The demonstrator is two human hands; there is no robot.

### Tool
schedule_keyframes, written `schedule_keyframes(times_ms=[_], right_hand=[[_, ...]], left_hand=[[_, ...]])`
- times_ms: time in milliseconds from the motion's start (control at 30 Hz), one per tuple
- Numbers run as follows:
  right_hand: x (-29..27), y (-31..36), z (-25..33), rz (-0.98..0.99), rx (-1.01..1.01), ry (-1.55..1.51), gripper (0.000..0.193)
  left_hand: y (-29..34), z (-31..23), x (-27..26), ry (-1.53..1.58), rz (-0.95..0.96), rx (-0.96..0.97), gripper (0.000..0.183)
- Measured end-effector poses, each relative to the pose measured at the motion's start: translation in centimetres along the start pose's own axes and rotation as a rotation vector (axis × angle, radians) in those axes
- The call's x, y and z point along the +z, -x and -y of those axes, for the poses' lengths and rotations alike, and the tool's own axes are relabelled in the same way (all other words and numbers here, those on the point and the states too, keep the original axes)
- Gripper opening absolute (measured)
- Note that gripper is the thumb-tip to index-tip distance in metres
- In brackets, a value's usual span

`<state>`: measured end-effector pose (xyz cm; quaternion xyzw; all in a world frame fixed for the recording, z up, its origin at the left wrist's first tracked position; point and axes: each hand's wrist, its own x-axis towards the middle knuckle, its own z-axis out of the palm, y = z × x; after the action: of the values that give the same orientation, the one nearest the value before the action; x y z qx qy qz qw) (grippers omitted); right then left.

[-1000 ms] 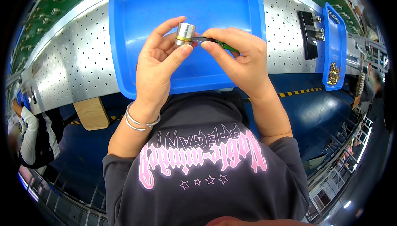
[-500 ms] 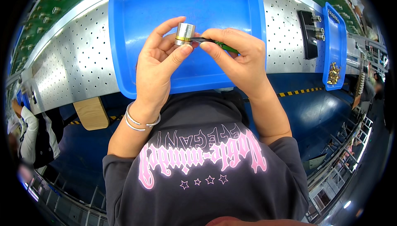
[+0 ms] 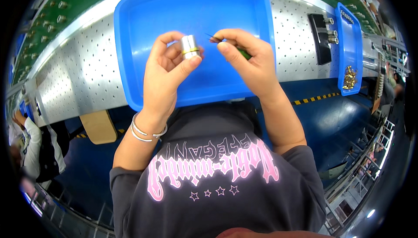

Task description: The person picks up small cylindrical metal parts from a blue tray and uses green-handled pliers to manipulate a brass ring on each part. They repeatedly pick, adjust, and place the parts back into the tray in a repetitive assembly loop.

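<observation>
My left hand (image 3: 162, 74) grips a small silver metal cylinder (image 3: 189, 43) between thumb and fingers. A yellow band rings it near its lower end. My right hand (image 3: 252, 64) is closed around a slim pointed tool (image 3: 245, 54) with a green handle and a dark tip. The tip stands a short way to the right of the cylinder, not touching it. Motion blur hides whether the tool has one prong or two. Both hands are above a large blue tray (image 3: 123, 50), its bottom visible around them.
The tray rests on a perforated metal bench (image 3: 78, 64). On its right lie a black phone-like slab (image 3: 320, 40), small metal cylinders (image 3: 332, 37) and a narrow blue tray (image 3: 355, 57) with brass pieces (image 3: 350, 77). A wooden stool (image 3: 99, 127) and another person (image 3: 32, 144) are to the left.
The tool's tip has come away from the cylinder's yellow band, and my right hand has drawn slightly apart. My left hand has tilted the cylinder and lowered it a little.
</observation>
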<state>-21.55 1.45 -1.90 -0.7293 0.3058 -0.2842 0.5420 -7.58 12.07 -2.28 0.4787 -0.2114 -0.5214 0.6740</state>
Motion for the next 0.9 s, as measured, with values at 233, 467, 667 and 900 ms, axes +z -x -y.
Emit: schedule_keyframes(times_ms=[233,467,667,900], right_hand=[[-3.1,-2.3,-0.5,-0.007,-0.001,0.256,0.023],[-9.3,-5.9,-3.7,-0.203,0.009,0.264,0.018],[-19.4,-10.7,-9.8,-0.451,0.102,0.488,0.019],[-31.1,-14.4,-11.3,-0.7,0.364,1.057,0.027]], left_hand=[[-7.3,-4.0,-1.2,-0.182,0.122,0.035,0.024],[-20.6,-4.6,-3.0,-1.196,0.04,0.535,0.017],[-26.2,-3.8,-4.2,-1.482,0.034,0.735,0.009],[-20.9,-5.9,-2.1,-1.365,0.018,0.652,0.019]])
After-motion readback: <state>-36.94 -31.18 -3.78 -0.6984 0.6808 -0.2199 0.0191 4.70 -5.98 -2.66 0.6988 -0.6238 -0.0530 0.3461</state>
